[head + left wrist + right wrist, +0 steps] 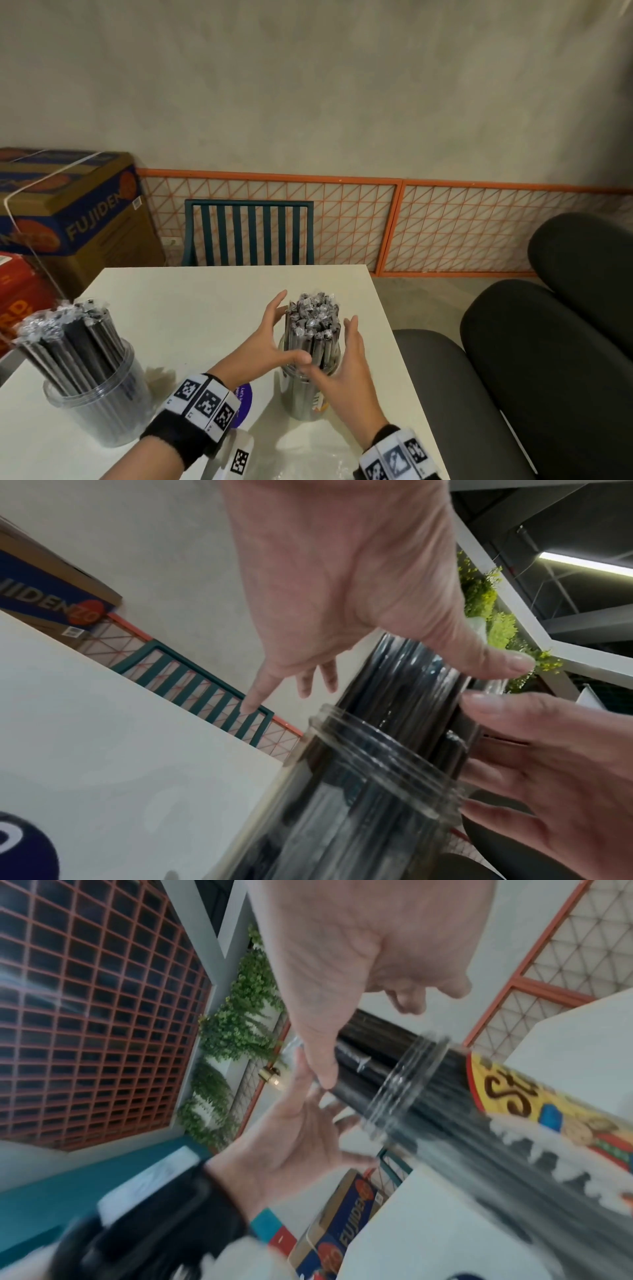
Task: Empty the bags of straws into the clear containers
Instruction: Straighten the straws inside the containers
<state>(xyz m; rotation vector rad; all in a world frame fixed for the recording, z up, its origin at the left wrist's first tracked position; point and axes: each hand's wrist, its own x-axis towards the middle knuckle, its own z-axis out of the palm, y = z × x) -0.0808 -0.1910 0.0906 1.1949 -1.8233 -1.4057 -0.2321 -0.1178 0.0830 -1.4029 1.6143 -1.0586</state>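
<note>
Between the spread fingers of both hands, a bundle of straws (313, 325) stands upright in a clear jar (306, 397) on the white worktop (191, 308). Left hand (265, 337) and right hand (344, 371) flank the bundle, palms inward, thumbs touching it. Well left of the fingers stands a second jar (99, 407), also full of straws.
</note>
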